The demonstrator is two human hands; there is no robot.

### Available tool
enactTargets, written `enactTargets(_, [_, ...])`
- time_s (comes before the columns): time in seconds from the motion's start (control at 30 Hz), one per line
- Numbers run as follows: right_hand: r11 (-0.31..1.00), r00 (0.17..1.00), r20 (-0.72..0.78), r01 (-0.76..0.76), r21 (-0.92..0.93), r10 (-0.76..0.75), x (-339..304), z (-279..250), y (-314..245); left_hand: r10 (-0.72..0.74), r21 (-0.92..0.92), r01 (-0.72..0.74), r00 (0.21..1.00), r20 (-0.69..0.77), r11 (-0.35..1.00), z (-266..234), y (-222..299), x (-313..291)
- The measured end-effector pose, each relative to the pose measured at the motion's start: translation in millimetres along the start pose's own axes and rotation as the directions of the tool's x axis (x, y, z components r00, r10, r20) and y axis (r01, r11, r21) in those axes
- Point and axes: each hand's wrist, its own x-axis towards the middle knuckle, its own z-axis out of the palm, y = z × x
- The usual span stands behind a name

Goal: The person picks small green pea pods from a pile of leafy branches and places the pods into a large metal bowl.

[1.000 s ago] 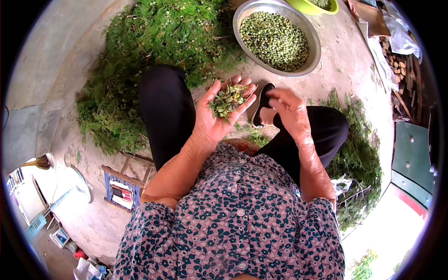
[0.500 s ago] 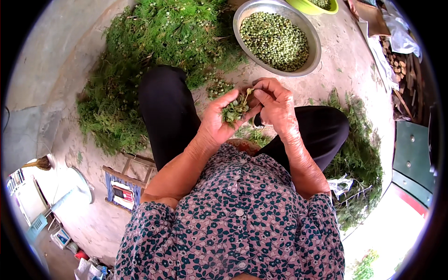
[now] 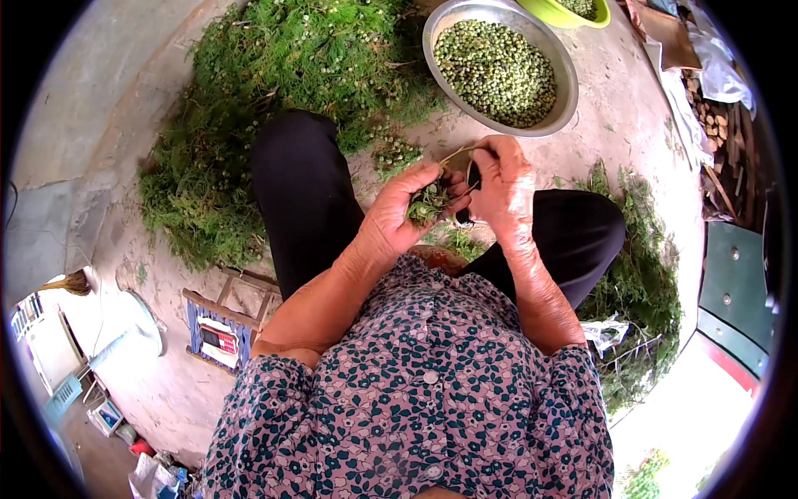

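My left hand (image 3: 392,209) is closed around a small bunch of green berries and leafy bits (image 3: 427,205), held above the gap between my knees. A thin yellowish stem (image 3: 455,154) arcs up from the bunch to my right hand (image 3: 509,193), whose thumb and fingertips pinch its end. Something dark, perhaps a ring or small tool, shows by the right fingers; its kind is unclear. Just beyond the hands stands a metal basin (image 3: 570,91) filled with round green berries (image 3: 497,73).
Feathery cut green branches (image 3: 307,58) lie heaped at the far left, and more branches (image 3: 640,249) lie to the right. A lime-green bowl (image 3: 553,12) sits behind the basin. A small wooden stool (image 3: 237,301) is at my left, and stacked firewood (image 3: 716,125) at far right.
The right hand has shifted slightly right, so the stem now stretches in a longer arc from the bunch. My left hand has moved a little right as well.
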Motion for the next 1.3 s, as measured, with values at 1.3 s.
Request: enactTargets(1.3, [0.998, 0.937, 0.343, 0.070, -0.001, -0.065, -0.8, -5.9, -4.6, 0.027, -0.112, -0.016, 0.996, 0.090, 0.994, 5.0, 0.6, 0.0])
